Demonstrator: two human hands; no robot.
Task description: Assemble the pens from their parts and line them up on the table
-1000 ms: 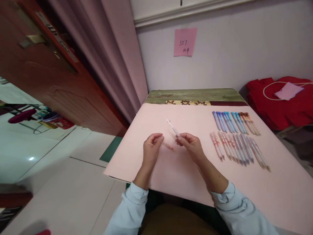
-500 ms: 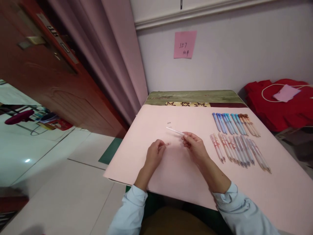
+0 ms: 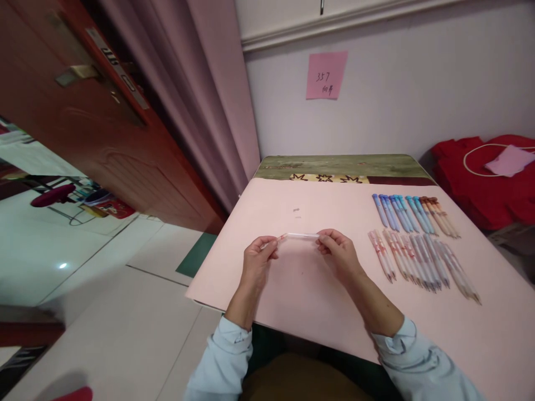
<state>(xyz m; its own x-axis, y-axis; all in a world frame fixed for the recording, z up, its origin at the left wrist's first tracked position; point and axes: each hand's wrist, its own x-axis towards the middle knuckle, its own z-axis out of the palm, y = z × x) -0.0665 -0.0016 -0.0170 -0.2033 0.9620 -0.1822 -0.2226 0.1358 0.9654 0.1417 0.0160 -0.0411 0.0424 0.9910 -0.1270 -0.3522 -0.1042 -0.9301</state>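
My left hand (image 3: pixel 258 257) and my right hand (image 3: pixel 339 252) hold the two ends of a thin clear pen part (image 3: pixel 300 236) level above the pink sheet (image 3: pixel 317 301). The left fingers pinch a small pinkish piece at its left end; the right fingers pinch the other end. A tiny grey part (image 3: pixel 296 210) lies on the sheet just beyond. To the right lie two rows of pens: a blue and brown row (image 3: pixel 413 213) farther away and a pink and clear row (image 3: pixel 422 257) nearer.
The sheet covers a table (image 3: pixel 338 165) set against a pale wall with a pink sticky note (image 3: pixel 325 75). A red bag (image 3: pixel 487 175) sits at the right. A curtain (image 3: pixel 200 94) and a wooden door (image 3: pixel 75 128) stand left, above a tiled floor.
The clear pen part has swung from slanting upward to lying level. My left hand has closed on its left end with the small pinkish piece, so both hands now hold it.
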